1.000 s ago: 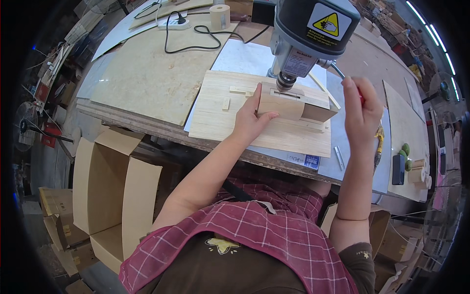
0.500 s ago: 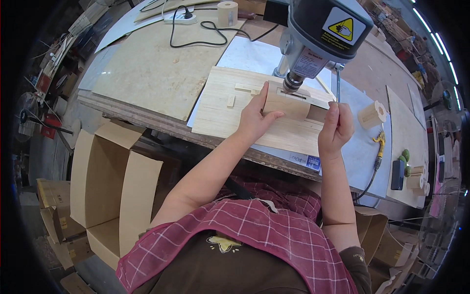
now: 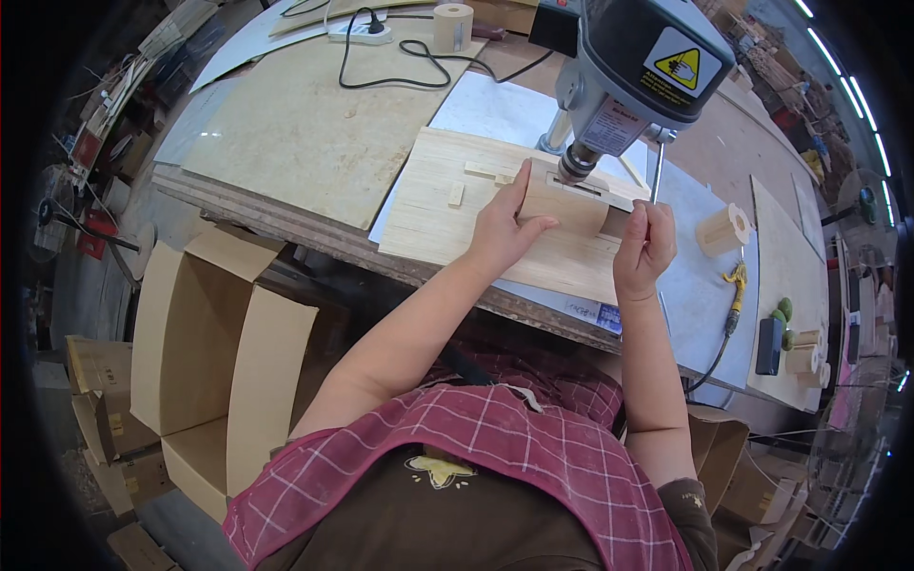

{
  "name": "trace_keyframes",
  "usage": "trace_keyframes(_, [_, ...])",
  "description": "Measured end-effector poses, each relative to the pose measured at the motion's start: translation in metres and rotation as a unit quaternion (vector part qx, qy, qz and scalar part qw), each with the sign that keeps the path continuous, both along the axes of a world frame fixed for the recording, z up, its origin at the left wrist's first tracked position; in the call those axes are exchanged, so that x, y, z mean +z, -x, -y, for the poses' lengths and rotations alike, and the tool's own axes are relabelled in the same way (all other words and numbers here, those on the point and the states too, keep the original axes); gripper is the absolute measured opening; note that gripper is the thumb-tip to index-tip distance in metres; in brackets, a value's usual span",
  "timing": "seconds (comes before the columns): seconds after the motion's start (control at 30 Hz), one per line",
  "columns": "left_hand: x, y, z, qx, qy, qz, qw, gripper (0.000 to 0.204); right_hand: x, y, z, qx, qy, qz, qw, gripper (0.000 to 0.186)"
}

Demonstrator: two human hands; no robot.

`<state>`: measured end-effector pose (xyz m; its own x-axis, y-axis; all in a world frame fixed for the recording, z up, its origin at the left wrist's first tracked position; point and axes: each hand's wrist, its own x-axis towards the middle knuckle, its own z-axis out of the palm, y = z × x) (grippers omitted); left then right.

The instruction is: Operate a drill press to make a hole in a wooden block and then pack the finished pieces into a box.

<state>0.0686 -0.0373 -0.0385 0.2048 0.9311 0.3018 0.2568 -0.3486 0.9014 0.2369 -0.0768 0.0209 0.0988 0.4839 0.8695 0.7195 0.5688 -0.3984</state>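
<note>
A rounded light-wood piece with a slot in its top (image 3: 566,207) lies on its side on a pale wooden board (image 3: 419,205). My left hand (image 3: 505,228) wraps its left end, thumb along the near side. Right above the slot is the chuck of a bench drill press (image 3: 576,162); the bit's tip is too small to make out. Its metal feed lever (image 3: 659,171) slants down to my right hand (image 3: 645,247), whose fingers are closed at the lever's lower end. A thin pale strip (image 3: 619,202) runs along the piece toward that hand.
Small wooden strips (image 3: 457,194) lie left of my left hand. Right of the drill stand a wooden cylinder (image 3: 724,230) and a yellow-tipped corded tool (image 3: 735,290). A black cable (image 3: 395,86) crosses the back. An open cardboard box (image 3: 195,333) sits below the table's left edge.
The whole view has shifted slightly. My right hand has moved a little to the left, by the lever. My left hand keeps its hold on the wooden piece.
</note>
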Motion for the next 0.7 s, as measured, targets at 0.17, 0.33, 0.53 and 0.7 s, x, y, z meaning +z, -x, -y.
trace_keyframes(0.17, [-0.003, 0.001, -0.001, -0.006, 0.007, 0.003, 1.000, 0.083, 0.047, -0.002, 0.011, -0.022, -0.007, 0.031, 0.999, 0.009])
trace_keyframes(0.33, [-0.005, 0.000, -0.002, -0.013, -0.007, 0.035, 0.999, 0.080, 0.119, -0.019, -0.017, -0.070, 0.014, 0.054, 0.996, 0.020])
trace_keyframes(0.53, [0.006, -0.001, 0.000, -0.037, 0.044, 0.035, 0.998, 0.079, 0.155, -0.066, -0.100, -0.115, 0.136, 0.072, 0.981, 0.034])
trace_keyframes(0.7, [0.003, -0.002, -0.003, -0.041, 0.054, 0.067, 0.995, 0.080, 0.142, -0.086, -0.127, -0.011, 0.174, 0.005, 0.985, 0.033])
